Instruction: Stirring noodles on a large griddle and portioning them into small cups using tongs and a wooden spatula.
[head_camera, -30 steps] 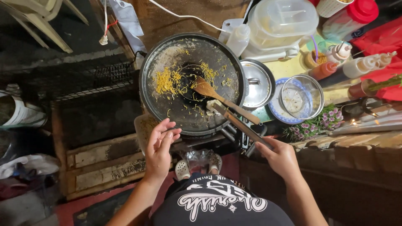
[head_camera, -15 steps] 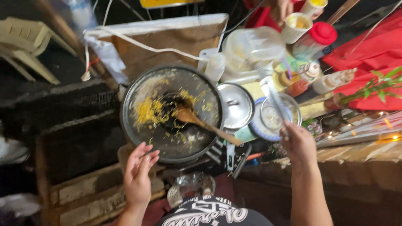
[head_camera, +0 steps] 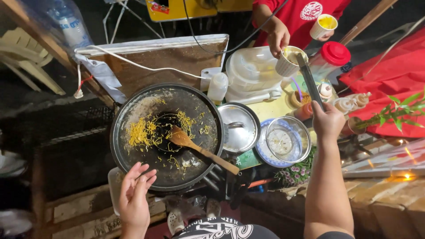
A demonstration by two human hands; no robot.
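Gripping a flat dark tool (head_camera: 309, 79), the right hand (head_camera: 328, 120) sits right of centre, fingers clamped on the tool's lower end; the blade reaches up toward a paper cup (head_camera: 290, 62) held by another person's hand (head_camera: 276, 39) at the top of the frame. At lower left, the left hand (head_camera: 134, 197) hovers open, fingers spread, over the near rim of the wide dark pan (head_camera: 119, 132), holding nothing. Yellow shreds (head_camera: 141, 132) lie scattered in the pan, and a wooden spatula (head_camera: 199, 148) rests with its head in the middle, handle pointing lower right. Between pan and right hand sit a steel lid (head_camera: 239, 128) and a steel bowl (head_camera: 287, 139) on a blue plate (head_camera: 262, 152).
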